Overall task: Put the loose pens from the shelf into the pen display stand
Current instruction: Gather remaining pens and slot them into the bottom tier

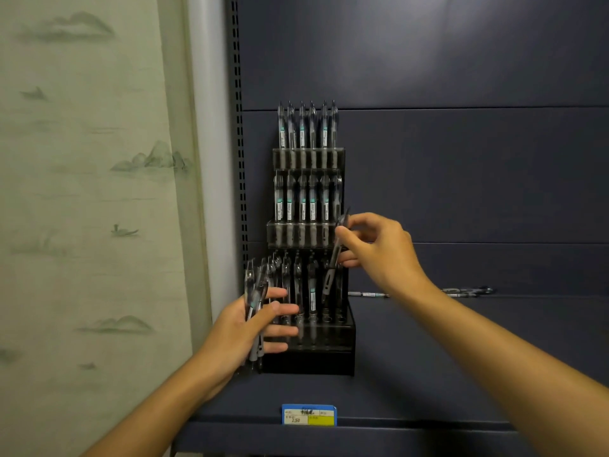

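On the dark shelf [428, 374], our right hand [379, 252] pinching one pen [333, 265] at the display stand [342, 341], left hand [244, 328] fingers curled round a pen bundle [255, 291].

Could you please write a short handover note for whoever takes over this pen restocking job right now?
Left hand grips a bundle of pens beside the pen display stand.
Right hand pinches one pen, tilted, tip down over the right end of the bottom tier.
Done: top and middle tiers look full; bottom tier partly filled.
Left: seat this pen, slot in the bundle, then collect the loose pens lying on the shelf right of the stand.
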`<act>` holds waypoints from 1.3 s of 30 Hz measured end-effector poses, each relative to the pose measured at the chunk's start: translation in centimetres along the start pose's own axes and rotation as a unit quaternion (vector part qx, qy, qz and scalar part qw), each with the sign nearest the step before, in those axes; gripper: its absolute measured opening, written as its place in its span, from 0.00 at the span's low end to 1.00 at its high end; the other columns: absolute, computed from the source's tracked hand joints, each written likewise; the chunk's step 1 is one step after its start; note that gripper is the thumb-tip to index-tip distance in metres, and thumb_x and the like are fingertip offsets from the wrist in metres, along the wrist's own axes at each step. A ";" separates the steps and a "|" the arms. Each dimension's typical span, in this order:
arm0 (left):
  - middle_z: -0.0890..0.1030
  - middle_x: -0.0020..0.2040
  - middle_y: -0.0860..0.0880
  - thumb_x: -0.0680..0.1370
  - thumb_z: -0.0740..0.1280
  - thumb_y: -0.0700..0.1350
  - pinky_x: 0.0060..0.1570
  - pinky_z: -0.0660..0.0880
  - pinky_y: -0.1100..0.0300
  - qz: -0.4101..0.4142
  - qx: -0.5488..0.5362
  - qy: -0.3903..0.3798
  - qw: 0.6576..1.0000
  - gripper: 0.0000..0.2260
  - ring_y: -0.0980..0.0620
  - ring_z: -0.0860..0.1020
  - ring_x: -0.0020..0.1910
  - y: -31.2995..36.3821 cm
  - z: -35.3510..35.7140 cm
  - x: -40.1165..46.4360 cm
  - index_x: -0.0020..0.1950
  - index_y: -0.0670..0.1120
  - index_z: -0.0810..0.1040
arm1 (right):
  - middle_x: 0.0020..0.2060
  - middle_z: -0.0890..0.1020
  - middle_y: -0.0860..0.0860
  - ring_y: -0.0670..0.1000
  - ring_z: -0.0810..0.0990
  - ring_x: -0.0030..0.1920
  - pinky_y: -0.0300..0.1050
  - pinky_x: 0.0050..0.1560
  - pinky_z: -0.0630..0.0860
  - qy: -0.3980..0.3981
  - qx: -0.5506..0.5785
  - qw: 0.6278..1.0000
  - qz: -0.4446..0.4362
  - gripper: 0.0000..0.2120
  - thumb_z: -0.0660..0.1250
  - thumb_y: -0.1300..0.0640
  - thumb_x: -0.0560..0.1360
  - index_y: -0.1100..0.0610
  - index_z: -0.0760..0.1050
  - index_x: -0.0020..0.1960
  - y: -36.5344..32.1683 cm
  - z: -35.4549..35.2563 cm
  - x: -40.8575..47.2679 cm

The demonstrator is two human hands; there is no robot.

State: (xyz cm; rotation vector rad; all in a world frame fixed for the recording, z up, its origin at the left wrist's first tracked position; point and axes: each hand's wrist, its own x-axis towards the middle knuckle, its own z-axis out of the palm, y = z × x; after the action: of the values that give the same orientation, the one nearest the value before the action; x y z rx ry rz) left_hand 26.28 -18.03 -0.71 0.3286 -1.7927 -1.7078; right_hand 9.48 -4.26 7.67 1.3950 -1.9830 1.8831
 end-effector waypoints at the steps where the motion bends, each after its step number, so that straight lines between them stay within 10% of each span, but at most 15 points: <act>1: 0.85 0.53 0.46 0.80 0.62 0.42 0.45 0.83 0.50 0.000 -0.001 0.002 1.000 0.11 0.41 0.85 0.49 0.1 -0.1 0.0 0.62 0.47 0.76 | 0.39 0.86 0.52 0.48 0.86 0.36 0.39 0.41 0.83 0.002 0.000 1.000 0.004 0.06 0.69 0.54 0.78 0.55 0.79 0.52 0.3 0.0 0.0; 25: 0.85 0.52 0.44 0.80 0.62 0.43 0.41 0.83 0.52 -0.004 -0.009 -0.009 1.000 0.11 0.43 0.85 0.43 0.6 0.2 -0.4 0.62 0.47 0.77 | 0.34 0.84 0.50 0.45 0.84 0.33 0.50 0.43 0.83 -0.042 -0.156 0.987 -0.010 0.12 0.76 0.49 0.71 0.53 0.75 0.46 4.3 2.3 -1.2; 34: 0.86 0.50 0.45 0.80 0.63 0.44 0.34 0.80 0.58 0.006 0.008 -0.009 1.000 0.10 0.47 0.84 0.37 0.8 1.1 -0.4 0.60 0.48 0.77 | 0.31 0.82 0.49 0.44 0.81 0.28 0.38 0.37 0.79 -0.076 -0.156 0.984 -0.035 0.14 0.73 0.43 0.72 0.53 0.78 0.41 2.4 2.4 -2.5; 39: 0.84 0.34 0.46 0.82 0.62 0.46 0.29 0.75 0.60 0.018 0.063 -0.002 0.998 0.07 0.52 0.78 0.28 0.9 2.6 0.1 0.55 0.47 0.78 | 0.36 0.83 0.44 0.41 0.82 0.40 0.41 0.44 0.81 -0.111 -0.123 0.982 -0.086 0.17 0.69 0.34 0.69 0.47 0.81 0.44 0.4 4.2 -3.7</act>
State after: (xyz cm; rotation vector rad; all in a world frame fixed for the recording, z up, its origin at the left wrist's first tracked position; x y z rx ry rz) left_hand 24.95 -15.88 0.33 0.3441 -1.9031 -1.5741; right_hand 13.58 -5.79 4.10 1.7000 -2.0264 1.4110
